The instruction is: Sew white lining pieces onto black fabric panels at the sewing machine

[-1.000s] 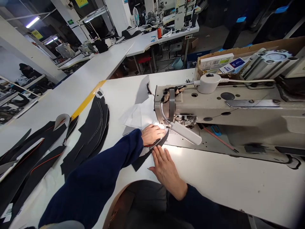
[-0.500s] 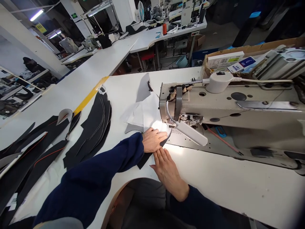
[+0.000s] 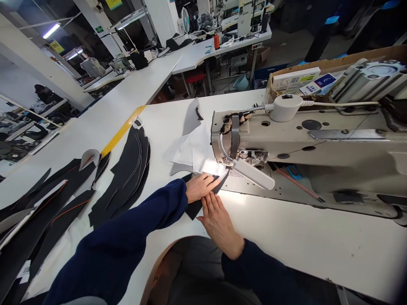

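A grey industrial sewing machine stands on the white table. My left hand lies flat, fingers stretched, on a black fabric piece just in front of the needle area, under a small lit lamp. Close beside it, my right hand presses flat on the same piece, fingers together and pointing toward the machine. White fabric pieces lie behind the needle area.
Stacks of cut black pieces lie at left, with more black pieces with orange stitching further left. A cardboard box sits behind the machine. Other worktables and sewing machines stand further back.
Both hands have slid slightly with the black piece at the needle area, staying flat on it. The view has shifted a little.
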A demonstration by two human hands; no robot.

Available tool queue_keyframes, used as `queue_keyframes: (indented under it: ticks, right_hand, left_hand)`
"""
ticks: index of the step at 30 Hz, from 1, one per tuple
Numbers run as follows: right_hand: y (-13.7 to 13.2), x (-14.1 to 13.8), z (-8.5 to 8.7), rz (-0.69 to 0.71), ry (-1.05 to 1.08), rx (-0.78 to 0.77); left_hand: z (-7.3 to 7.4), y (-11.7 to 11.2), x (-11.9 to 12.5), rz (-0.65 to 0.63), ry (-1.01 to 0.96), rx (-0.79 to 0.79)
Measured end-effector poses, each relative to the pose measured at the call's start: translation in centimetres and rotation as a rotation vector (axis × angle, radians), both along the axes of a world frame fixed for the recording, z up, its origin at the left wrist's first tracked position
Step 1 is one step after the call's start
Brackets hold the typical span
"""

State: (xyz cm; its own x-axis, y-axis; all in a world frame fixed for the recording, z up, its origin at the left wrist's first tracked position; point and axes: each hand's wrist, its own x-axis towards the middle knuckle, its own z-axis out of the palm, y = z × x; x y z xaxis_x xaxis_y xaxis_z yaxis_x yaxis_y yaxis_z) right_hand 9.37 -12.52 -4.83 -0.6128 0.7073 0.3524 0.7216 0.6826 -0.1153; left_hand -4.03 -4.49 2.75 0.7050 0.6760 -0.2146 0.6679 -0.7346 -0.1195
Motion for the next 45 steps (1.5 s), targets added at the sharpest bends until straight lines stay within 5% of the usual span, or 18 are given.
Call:
queue_keyframes:
  ticks: [11,16,20,24,31,45]
  right_hand:
    - [0.0,1.3,-0.3,-0.020,-0.019,0.053]
    - [0.8,1.8,0.1,-0.018,0.005,0.079]
    - [0.6,1.2,0.2,0.015,0.006,0.077]
    - [0.0,0.5,-0.1,0.049,0.014,0.078]
    - [-0.2,1.4,-0.2,0.059,-0.022,0.072]
    - [2.0,3.1,0.6,0.029,0.016,0.011]
  left_hand:
    - [-0.4,0.5,2.5,-0.021,0.080,0.015]
    - [1.3,1.4,2.5,-0.009,-0.005,-0.093]
    - [1.9,2.9,2.7,0.243,-0.202,-0.135]
    - [0.4,4.2,3.9,0.600,-0.155,-0.118]
    - [-0.1,4.8,4.3,0.513,-0.260,-0.321]
    - [-0.2,6.6,4.9,0.770,-0.461,-0.401]
